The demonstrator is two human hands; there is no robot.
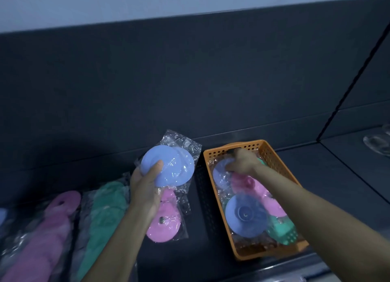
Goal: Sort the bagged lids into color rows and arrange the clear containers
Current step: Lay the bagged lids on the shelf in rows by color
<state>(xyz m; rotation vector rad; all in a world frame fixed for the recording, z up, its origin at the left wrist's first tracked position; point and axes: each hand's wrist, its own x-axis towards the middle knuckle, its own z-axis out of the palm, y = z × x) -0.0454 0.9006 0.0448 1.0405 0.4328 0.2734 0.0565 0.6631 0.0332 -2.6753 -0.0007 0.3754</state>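
While I log the head view: pink row (52,229) and green row (105,207) laid lower left; left hand (145,188) grips blue lid (168,167) mid-frame; right hand (240,163) curls round second lid (221,176) inside orange basket (272,153), several remaining; clear containers (377,144), right edge, apparently unarranged.

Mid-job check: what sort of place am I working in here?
Likely a shop shelf or stockroom bay, though no sign confirms it: a dark shelf with a tall back panel, an orange basket of bagged lids, and a pink row and green row laid out at left.
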